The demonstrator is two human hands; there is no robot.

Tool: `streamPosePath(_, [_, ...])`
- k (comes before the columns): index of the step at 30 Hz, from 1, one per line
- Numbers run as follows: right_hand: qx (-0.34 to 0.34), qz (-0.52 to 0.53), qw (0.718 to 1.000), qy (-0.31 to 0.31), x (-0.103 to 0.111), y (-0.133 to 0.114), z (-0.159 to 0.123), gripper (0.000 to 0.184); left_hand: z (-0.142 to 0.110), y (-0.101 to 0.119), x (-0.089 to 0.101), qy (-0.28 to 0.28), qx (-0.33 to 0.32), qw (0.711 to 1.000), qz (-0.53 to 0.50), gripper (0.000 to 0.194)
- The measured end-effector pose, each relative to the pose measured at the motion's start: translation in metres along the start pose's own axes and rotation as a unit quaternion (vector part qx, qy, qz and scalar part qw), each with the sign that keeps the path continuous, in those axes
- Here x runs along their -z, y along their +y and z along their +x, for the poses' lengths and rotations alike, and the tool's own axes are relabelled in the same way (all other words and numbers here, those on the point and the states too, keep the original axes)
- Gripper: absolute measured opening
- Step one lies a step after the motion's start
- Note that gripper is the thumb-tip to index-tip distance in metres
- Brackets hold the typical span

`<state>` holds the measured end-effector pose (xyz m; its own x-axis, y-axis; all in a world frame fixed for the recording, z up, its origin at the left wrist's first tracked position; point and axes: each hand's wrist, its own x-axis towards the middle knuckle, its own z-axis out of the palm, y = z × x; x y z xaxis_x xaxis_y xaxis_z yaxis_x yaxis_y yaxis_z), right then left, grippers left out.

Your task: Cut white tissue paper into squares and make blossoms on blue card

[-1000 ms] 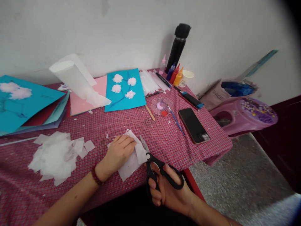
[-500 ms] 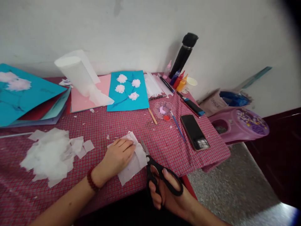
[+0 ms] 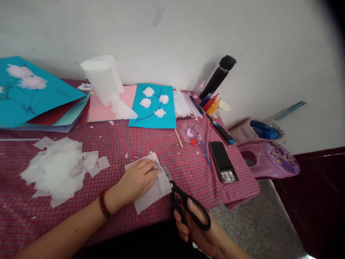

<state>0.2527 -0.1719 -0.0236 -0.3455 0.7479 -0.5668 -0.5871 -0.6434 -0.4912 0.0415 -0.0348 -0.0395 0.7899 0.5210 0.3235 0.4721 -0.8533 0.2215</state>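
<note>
My left hand, with fingers pressed together and slightly curled, holds a white tissue paper piece down on the tablecloth. Part of the paper is hidden under the hand. In my right hand are black-handled scissors, thumb and fingers through the loops. Their blades lie along the paper's right edge and look blurred; whether they are parted is hard to tell. Left of my hands is a heap of cut white tissue squares.
Behind are a blue card with pale paper flowers, a tissue roll and a folded blue card. To the right lie a paint palette, paintbrush and phone. A black bottle stands near the wall.
The camera view has shifted slightly, so the table items sit a little differently in frame. Both hands keep their hold on paper and scissors, with the blades still beside the paper's edge.
</note>
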Motion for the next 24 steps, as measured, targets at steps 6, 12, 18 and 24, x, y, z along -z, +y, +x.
streamPosePath(6, [0.030,-0.076,0.996,0.028,0.002,-0.001,0.000,0.039,-0.001,0.000,-0.003,0.004,0.005,1.000,-0.008,0.019])
streamPosePath(12, [-0.020,-0.006,1.000,-0.019,0.006,-0.006,0.002,0.055,-0.002,0.000,-0.003,-0.020,0.017,1.000,-0.011,0.016])
streamPosePath(18, [-0.047,0.010,0.999,-0.026,0.006,-0.011,0.005,0.054,-0.002,0.001,-0.002,-0.023,0.026,0.999,-0.001,0.012])
streamPosePath(24, [-0.028,-0.020,0.999,-0.008,0.000,-0.016,0.011,0.058,-0.005,-0.001,-0.006,-0.006,0.025,1.000,-0.012,0.015])
